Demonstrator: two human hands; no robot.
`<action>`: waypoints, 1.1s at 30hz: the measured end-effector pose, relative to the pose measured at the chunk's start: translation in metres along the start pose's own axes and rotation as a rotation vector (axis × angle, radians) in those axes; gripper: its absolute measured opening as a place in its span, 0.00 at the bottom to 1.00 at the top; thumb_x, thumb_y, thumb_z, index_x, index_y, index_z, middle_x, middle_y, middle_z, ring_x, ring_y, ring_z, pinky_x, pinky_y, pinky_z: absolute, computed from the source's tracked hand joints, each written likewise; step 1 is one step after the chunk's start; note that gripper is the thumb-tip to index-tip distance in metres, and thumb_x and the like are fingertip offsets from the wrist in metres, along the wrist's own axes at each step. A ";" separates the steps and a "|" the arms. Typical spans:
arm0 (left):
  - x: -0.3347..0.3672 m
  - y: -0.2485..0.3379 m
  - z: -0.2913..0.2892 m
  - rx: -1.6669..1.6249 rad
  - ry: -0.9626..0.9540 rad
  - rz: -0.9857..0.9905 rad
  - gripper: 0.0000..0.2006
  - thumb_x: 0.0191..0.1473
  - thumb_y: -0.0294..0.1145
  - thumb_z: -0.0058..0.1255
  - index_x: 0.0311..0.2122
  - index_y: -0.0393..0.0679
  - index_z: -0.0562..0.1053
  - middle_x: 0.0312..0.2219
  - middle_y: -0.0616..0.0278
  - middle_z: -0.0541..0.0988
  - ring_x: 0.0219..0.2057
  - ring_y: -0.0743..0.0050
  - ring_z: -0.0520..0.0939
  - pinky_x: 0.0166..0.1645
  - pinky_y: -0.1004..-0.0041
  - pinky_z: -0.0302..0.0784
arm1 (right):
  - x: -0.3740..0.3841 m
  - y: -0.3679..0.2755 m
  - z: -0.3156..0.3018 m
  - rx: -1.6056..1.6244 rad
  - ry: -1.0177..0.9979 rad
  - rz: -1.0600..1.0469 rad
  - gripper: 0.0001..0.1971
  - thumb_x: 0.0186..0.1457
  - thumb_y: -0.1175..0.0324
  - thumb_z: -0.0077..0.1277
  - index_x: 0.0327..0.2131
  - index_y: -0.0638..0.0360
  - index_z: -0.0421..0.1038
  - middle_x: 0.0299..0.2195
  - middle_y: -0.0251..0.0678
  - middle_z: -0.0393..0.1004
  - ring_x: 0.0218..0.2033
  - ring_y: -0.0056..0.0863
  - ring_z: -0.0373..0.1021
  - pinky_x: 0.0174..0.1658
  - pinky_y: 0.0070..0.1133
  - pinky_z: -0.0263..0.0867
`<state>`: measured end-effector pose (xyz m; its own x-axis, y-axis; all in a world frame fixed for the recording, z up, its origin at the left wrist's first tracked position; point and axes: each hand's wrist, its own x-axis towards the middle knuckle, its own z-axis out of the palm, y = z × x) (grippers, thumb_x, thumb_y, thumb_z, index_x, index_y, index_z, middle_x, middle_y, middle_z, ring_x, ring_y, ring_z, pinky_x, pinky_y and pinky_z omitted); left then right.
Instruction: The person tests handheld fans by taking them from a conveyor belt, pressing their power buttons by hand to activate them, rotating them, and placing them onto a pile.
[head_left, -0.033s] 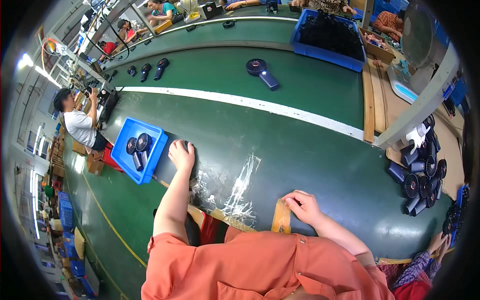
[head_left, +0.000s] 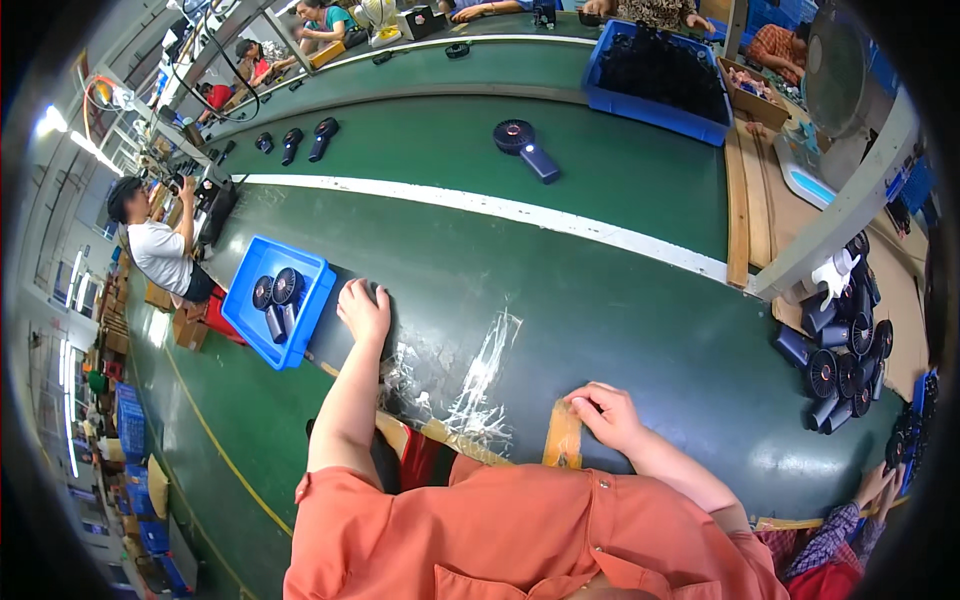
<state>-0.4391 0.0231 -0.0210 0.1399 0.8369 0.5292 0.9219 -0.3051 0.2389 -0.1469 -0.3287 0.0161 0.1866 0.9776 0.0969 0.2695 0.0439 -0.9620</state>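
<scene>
My left hand (head_left: 364,312) lies on the dark green workbench, fingers stretched and slightly apart, holding nothing. Just left of it is a blue tray (head_left: 318,312) with two dark handheld fans (head_left: 287,287) lying inside. My right hand (head_left: 607,413) rests near the bench's front edge, its fingers curled and bent together. Its fingertips touch the far end of a tan strip (head_left: 563,436) on the bench; whether anything small is pinched in them is hidden.
A dark blue handheld fan (head_left: 527,150) lies on the green belt (head_left: 420,140) beyond the white line. More fans (head_left: 845,370) are piled at right beside a metal post (head_left: 850,205). A blue bin (head_left: 655,112) of black parts stands at the back. Co-workers sit around.
</scene>
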 end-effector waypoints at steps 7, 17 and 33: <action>0.001 -0.004 0.001 0.001 0.060 -0.028 0.30 0.49 0.39 0.50 0.56 0.42 0.58 0.55 0.52 0.60 0.58 0.53 0.59 0.59 0.52 0.52 | 0.006 -0.002 0.001 0.031 -0.002 -0.027 0.07 0.55 0.71 0.47 0.34 0.60 0.74 0.28 0.36 0.74 0.28 0.23 0.72 0.31 0.18 0.67; 0.004 0.015 -0.017 -0.051 0.097 0.141 0.36 0.48 0.39 0.52 0.61 0.47 0.52 0.60 0.50 0.52 0.61 0.51 0.54 0.59 0.50 0.49 | 0.004 0.004 0.002 0.052 0.014 -0.017 0.07 0.56 0.70 0.47 0.34 0.60 0.74 0.27 0.35 0.74 0.27 0.23 0.71 0.29 0.18 0.65; 0.007 -0.022 0.016 -0.010 -0.104 0.169 0.19 0.56 0.43 0.43 0.45 0.40 0.72 0.48 0.53 0.72 0.50 0.54 0.70 0.53 0.60 0.64 | 0.000 0.012 -0.003 0.045 0.008 -0.143 0.08 0.57 0.69 0.45 0.36 0.60 0.72 0.32 0.36 0.74 0.32 0.27 0.72 0.34 0.21 0.66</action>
<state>-0.4525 0.0423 -0.0354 0.3298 0.8154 0.4757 0.8784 -0.4497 0.1618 -0.1411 -0.3284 0.0051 0.1568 0.9591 0.2356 0.2517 0.1919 -0.9486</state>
